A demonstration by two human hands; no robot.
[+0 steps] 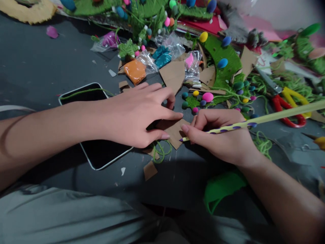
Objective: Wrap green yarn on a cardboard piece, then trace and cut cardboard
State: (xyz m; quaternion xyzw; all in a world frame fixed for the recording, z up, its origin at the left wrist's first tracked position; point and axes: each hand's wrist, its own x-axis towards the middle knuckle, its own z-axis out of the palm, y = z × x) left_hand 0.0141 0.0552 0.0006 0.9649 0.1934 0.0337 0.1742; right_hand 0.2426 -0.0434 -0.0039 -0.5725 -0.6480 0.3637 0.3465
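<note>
A small piece of brown cardboard (175, 130) lies on the dark surface between my two hands. My left hand (134, 113) rests over it with fingers spread, the index fingertip and thumb pressing on the piece. In my right hand (223, 135) is a yellow-green colored pencil (279, 117) with purple spots, pinched near its lower end. The purple tip is at the cardboard's right edge; whether it touches is hard to tell. Under my left wrist lies a phone (101, 157) with a dark screen, and a loop of green yarn (162, 152) sits just below the cardboard.
Beyond my hands are an orange clay packet (135, 71), a teal packet (162, 57), cardboard scraps (174, 74) and a green yarn-wrapped ring (215, 54) with colored balls. Red-and-yellow-handled scissors (289, 105) lie to the right. A green strip (223, 186) is near my right forearm.
</note>
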